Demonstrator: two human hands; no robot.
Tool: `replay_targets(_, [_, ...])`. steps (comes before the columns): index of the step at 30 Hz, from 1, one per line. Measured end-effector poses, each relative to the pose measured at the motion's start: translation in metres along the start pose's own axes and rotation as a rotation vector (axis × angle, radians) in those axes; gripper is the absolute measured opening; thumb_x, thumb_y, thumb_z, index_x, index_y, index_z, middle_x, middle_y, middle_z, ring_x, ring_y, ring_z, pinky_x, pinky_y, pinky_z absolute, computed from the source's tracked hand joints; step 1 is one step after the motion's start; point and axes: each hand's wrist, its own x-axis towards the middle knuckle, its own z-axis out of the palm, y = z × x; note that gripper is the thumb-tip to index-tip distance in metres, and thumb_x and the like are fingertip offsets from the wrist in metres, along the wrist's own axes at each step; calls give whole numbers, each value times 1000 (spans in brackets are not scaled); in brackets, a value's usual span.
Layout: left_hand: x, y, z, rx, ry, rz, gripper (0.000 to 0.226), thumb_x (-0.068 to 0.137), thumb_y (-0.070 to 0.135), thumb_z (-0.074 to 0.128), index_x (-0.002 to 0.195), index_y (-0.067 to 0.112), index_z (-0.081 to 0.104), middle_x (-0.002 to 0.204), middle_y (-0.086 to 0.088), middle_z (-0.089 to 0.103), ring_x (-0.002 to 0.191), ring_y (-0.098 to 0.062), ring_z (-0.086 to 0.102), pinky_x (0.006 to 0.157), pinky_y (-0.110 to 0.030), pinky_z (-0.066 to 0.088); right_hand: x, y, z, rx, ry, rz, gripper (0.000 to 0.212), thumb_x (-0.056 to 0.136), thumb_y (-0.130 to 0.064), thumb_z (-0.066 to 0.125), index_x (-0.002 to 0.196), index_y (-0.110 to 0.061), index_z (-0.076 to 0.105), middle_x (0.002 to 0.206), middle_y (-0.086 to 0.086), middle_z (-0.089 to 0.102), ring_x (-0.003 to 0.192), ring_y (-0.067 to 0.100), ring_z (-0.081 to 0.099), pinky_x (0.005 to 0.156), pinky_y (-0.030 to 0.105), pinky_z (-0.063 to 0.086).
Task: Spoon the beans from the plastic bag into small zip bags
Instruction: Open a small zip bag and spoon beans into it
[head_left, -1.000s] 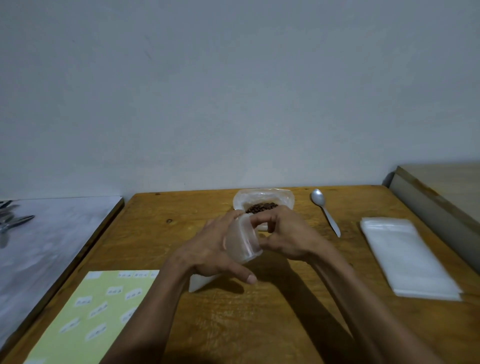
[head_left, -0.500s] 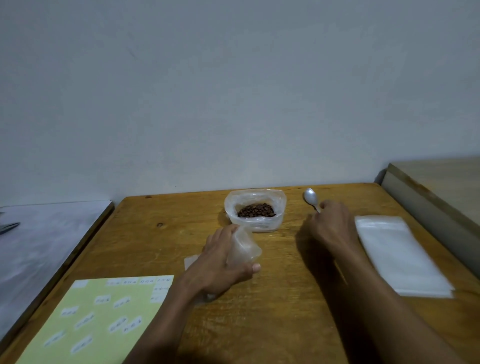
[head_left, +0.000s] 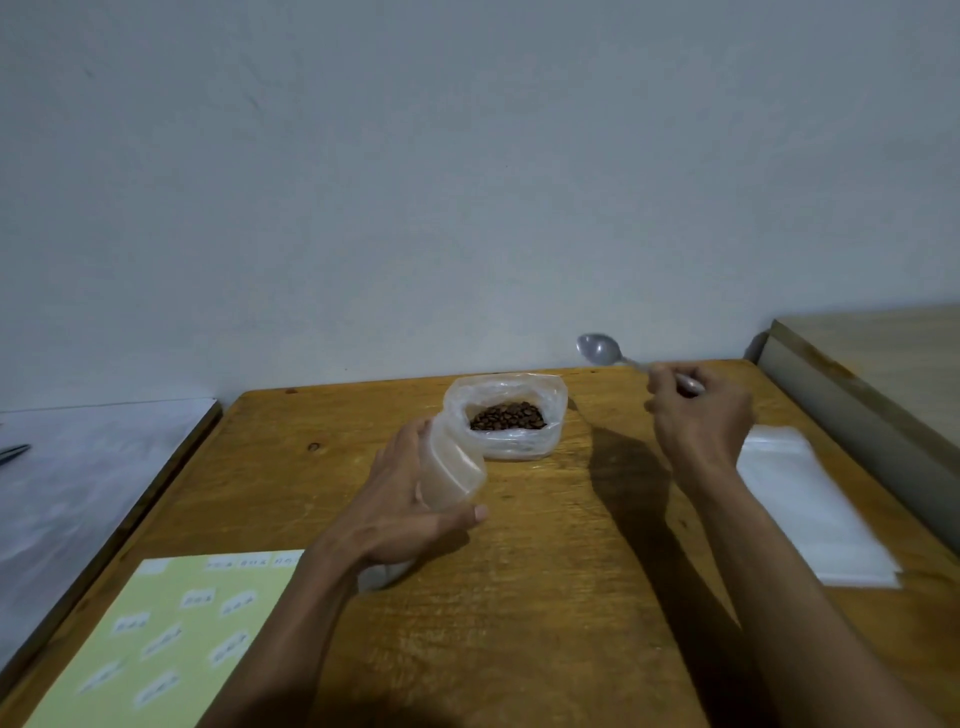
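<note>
Right hand: our right hand (head_left: 698, 415) now grips the spoon (head_left: 600, 349) by its handle and has lifted it off the table (head_left: 545, 597); a second ago both hands were working the zip bag open, and half a second ago this hand was just reaching the spoon where it lay
Spoon: raised, bowl empty as far as we can see, pointing back and to the left, above and to the right of the beans
Left hand: our left hand (head_left: 410, 499) keeps its hold on the zip bag (head_left: 452, 467), fingers and thumb curled round it, mouth held open toward the beans
Zip bag: looks empty; it sits just beside the plastic bag (head_left: 506, 415), nearly touching its near left edge
Beans: the beans (head_left: 508, 417) are all in the plastic bag, which stands open at the far middle of the table
Spare bags: a flat stack of zip bags (head_left: 810, 509) lies to the right, partly under our right forearm
Labels: a green label sheet (head_left: 171, 634) lies at the near left
Meaning: we judge the opening step done and the first scoop about to begin; no beans have been moved yet
Next: we would swing the spoon left and down into the beans, then carry it level to the held mouth
</note>
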Motion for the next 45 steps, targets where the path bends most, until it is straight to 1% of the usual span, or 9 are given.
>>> replay_targets(7, [11, 1, -6, -31, 45, -53, 124, 55, 66, 80, 154, 33, 14, 145, 6, 40, 129, -22, 44, 106, -50, 47, -27, -31, 9, -122, -271, -298, 10, 91, -29, 71, 83, -23, 73, 72, -10, 70, 60, 0, 62, 56, 14, 47])
replay_targets(12, [16, 1, 2, 22, 82, -55, 118, 61, 57, 84, 155, 31, 17, 150, 4, 37, 134, -25, 41, 108, -52, 44, -39, -3, 34, -529, -339, -542, 17, 93, -20, 61, 83, -12, 71, 79, 8, 70, 69, 28, 62, 57, 28, 39])
replay_targets(15, [18, 2, 7, 63, 101, -41, 111, 69, 48, 87, 155, 29, 19, 150, 5, 31, 137, -22, 34, 112, -47, 40, -47, 4, 46, -450, -365, -315, 17, 95, -19, 61, 90, -11, 75, 81, 2, 70, 67, 17, 60, 58, 20, 46])
replay_targets(18, [19, 3, 7, 96, 122, -58, 107, 72, 45, 86, 155, 29, 21, 152, 3, 24, 139, -22, 26, 112, -44, 35, -45, 7, 54, -246, -349, 38, 15, 93, -19, 64, 82, -16, 74, 85, 2, 74, 73, 17, 67, 66, 38, 60])
replay_targets(25, [24, 1, 3, 72, 102, -58, 106, 73, 48, 85, 156, 26, 22, 149, 2, 32, 134, -22, 35, 111, -46, 41, -25, -1, 39, -81, -333, 224, 16, 90, -21, 68, 78, -10, 72, 58, 2, 55, 56, 18, 46, 55, 35, 36])
replay_targets(30, [28, 1, 2, 40, 69, -65, 107, 72, 49, 84, 155, 26, 20, 147, 2, 31, 132, -23, 36, 110, -48, 43, -34, -24, 25, -66, -413, 58, 17, 85, -25, 70, 73, -13, 72, 54, -6, 57, 50, 16, 48, 53, 32, 39])
replay_targets(36, [31, 2, 5, -10, 77, -52, 110, 72, 52, 85, 156, 26, 19, 152, 3, 29, 137, -21, 35, 112, -44, 41, -61, -41, 22, -275, -447, -482, 13, 92, -24, 67, 84, -17, 75, 76, -5, 71, 59, 4, 59, 51, 3, 36])
replay_targets(41, [30, -1, 5, -29, 82, -50, 112, 68, 54, 86, 155, 27, 20, 148, 4, 31, 135, -20, 37, 113, -46, 41, -39, -12, 35, -458, -296, -562, 13, 91, -15, 63, 80, -11, 67, 76, 7, 68, 67, 26, 62, 58, 28, 39])
replay_targets(45, [33, -1, 6, -25, 65, -56, 117, 68, 56, 85, 158, 26, 16, 154, 4, 29, 138, -21, 36, 114, -46, 41, -51, 3, 50, -429, -411, -298, 18, 94, -19, 60, 83, -10, 71, 80, 6, 73, 69, 20, 66, 64, 40, 58])
